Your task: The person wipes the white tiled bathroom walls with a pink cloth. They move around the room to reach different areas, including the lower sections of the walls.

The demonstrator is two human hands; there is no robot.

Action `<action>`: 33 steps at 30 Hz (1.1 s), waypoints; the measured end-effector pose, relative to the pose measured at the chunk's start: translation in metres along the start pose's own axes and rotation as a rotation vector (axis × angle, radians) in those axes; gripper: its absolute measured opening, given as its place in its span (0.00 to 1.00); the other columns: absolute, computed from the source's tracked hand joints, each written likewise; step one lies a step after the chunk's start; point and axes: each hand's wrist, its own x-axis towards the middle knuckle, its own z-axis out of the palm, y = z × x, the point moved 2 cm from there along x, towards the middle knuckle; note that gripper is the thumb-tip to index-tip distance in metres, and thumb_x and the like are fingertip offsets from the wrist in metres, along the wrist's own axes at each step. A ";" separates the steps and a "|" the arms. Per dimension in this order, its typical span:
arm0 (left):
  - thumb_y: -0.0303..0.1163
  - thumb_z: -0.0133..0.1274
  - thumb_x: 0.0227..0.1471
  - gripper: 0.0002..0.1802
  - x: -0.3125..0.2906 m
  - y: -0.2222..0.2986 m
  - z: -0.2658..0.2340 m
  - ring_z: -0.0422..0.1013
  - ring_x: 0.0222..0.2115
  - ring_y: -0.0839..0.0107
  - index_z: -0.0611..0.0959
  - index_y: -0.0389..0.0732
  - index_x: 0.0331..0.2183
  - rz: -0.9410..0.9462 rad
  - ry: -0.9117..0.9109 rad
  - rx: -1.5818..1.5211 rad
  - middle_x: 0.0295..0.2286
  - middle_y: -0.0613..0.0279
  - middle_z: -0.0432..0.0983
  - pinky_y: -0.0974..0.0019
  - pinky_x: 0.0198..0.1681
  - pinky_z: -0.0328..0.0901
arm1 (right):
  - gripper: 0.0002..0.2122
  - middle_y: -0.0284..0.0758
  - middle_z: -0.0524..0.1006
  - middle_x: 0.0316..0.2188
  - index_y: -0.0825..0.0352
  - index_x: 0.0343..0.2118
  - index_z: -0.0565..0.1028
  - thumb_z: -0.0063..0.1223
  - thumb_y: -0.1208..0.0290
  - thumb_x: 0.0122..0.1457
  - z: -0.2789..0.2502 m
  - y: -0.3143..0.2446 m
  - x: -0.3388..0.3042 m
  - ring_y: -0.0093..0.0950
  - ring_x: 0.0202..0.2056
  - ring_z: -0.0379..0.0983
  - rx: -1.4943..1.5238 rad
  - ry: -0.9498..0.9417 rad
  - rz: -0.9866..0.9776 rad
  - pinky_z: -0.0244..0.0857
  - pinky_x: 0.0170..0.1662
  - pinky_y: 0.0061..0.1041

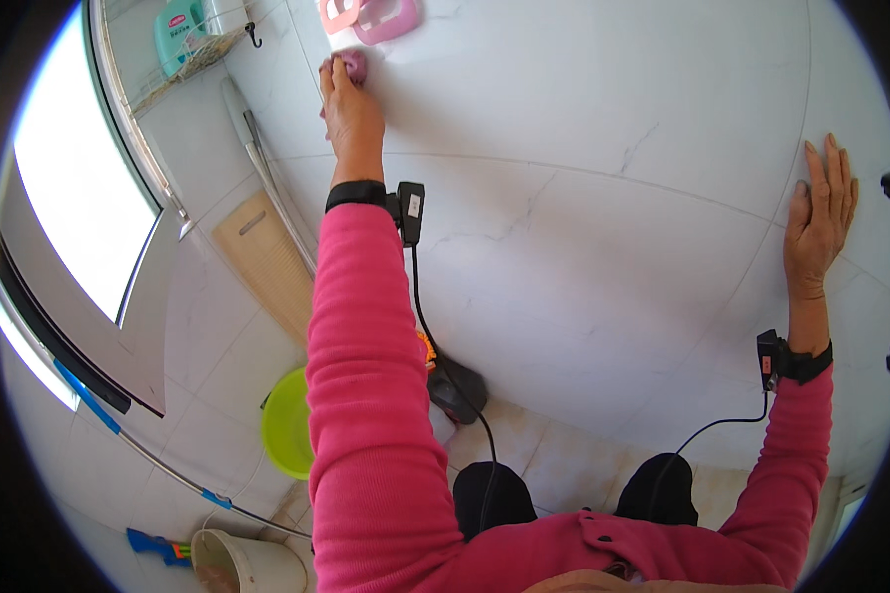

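Observation:
With its arm stretched far forward, my left hand [352, 117] presses a small purplish-pink wad, perhaps a cloth [356, 65], against the white tiled wall [583, 257]. The fingers are closed over it, so most of its shape is hidden. Just beyond that hand, a pink plastic holder [391, 22] and a peach-coloured one [340, 14] are fixed to the wall. Over on the far right, my right hand [823, 219] rests against the tiles with fingers stretched out and nothing in it.
At the left are an open window [79, 178], a corner rack [193, 61] with a teal bottle [180, 38], a washboard [262, 259] and a pole [257, 158]. A green basin [287, 425] and a cream bucket [267, 565] sit low. Cables hang from both wrist devices.

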 end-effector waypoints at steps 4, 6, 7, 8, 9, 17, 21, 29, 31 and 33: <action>0.27 0.39 0.57 0.25 -0.038 -0.054 -0.003 0.64 0.54 0.49 0.64 0.45 0.57 -0.217 -0.275 0.189 0.62 0.58 0.51 0.50 0.52 0.63 | 0.17 0.26 0.65 0.60 0.53 0.54 0.71 0.44 0.73 0.62 0.001 -0.001 0.001 0.28 0.63 0.55 0.016 0.005 -0.002 0.44 0.67 0.34; 0.27 0.40 0.57 0.25 -0.038 -0.059 -0.001 0.65 0.52 0.48 0.64 0.45 0.57 -0.217 -0.328 0.166 0.62 0.57 0.51 0.50 0.52 0.63 | 0.18 0.26 0.65 0.60 0.53 0.54 0.71 0.44 0.73 0.62 0.001 -0.001 0.001 0.28 0.63 0.55 0.011 0.014 -0.001 0.44 0.67 0.34; 0.27 0.40 0.57 0.25 -0.038 -0.057 -0.002 0.66 0.52 0.48 0.64 0.45 0.57 -0.240 -0.359 0.173 0.62 0.57 0.51 0.50 0.52 0.63 | 0.18 0.26 0.65 0.60 0.52 0.54 0.71 0.43 0.73 0.62 0.001 -0.002 0.002 0.28 0.63 0.55 0.008 0.010 -0.003 0.44 0.67 0.34; 0.27 0.40 0.57 0.25 -0.036 -0.052 -0.003 0.66 0.52 0.48 0.64 0.44 0.57 -0.246 -0.319 0.138 0.61 0.56 0.51 0.50 0.52 0.63 | 0.18 0.26 0.65 0.60 0.52 0.55 0.71 0.43 0.72 0.62 0.001 -0.002 0.002 0.28 0.63 0.55 0.001 0.000 -0.010 0.44 0.67 0.34; 0.27 0.40 0.57 0.25 -0.031 -0.042 -0.002 0.66 0.51 0.47 0.64 0.43 0.56 -0.231 -0.254 0.103 0.61 0.55 0.52 0.50 0.52 0.63 | 0.18 0.26 0.65 0.60 0.52 0.55 0.70 0.43 0.72 0.62 0.001 -0.002 0.002 0.28 0.63 0.55 0.007 0.009 -0.007 0.43 0.67 0.34; 0.25 0.43 0.54 0.24 0.007 -0.014 0.004 0.63 0.53 0.51 0.67 0.37 0.54 -0.032 -0.004 -0.017 0.58 0.56 0.57 0.56 0.53 0.63 | 0.17 0.26 0.65 0.60 0.53 0.55 0.71 0.42 0.72 0.62 0.002 0.000 0.000 0.28 0.63 0.55 -0.016 -0.012 -0.017 0.43 0.67 0.33; 0.25 0.42 0.54 0.23 -0.021 -0.059 0.004 0.64 0.53 0.51 0.70 0.37 0.53 -0.214 -0.186 -0.001 0.56 0.49 0.60 0.58 0.54 0.62 | 0.17 0.26 0.65 0.60 0.53 0.54 0.71 0.42 0.72 0.62 0.001 0.001 0.001 0.28 0.63 0.55 0.017 0.005 -0.017 0.43 0.67 0.33; 0.37 0.39 0.59 0.31 -0.034 -0.035 -0.006 0.69 0.45 0.41 0.54 0.55 0.62 -0.328 -0.266 0.036 0.51 0.39 0.63 0.49 0.47 0.66 | 0.18 0.26 0.65 0.60 0.53 0.55 0.70 0.43 0.73 0.62 0.002 -0.002 0.001 0.29 0.63 0.55 -0.006 -0.001 -0.015 0.44 0.67 0.34; 0.37 0.38 0.59 0.30 -0.025 -0.017 -0.012 0.70 0.45 0.40 0.54 0.56 0.62 -0.329 -0.287 0.098 0.51 0.38 0.62 0.49 0.47 0.66 | 0.18 0.26 0.64 0.60 0.53 0.55 0.70 0.43 0.73 0.62 0.002 -0.002 0.000 0.29 0.63 0.55 0.001 0.011 -0.023 0.43 0.67 0.34; 0.37 0.37 0.60 0.30 -0.019 -0.007 -0.017 0.69 0.45 0.39 0.54 0.58 0.62 -0.315 -0.293 0.131 0.50 0.37 0.62 0.49 0.46 0.66 | 0.18 0.26 0.64 0.61 0.53 0.55 0.70 0.43 0.72 0.62 0.003 -0.001 0.000 0.29 0.63 0.55 -0.001 0.005 -0.028 0.43 0.67 0.34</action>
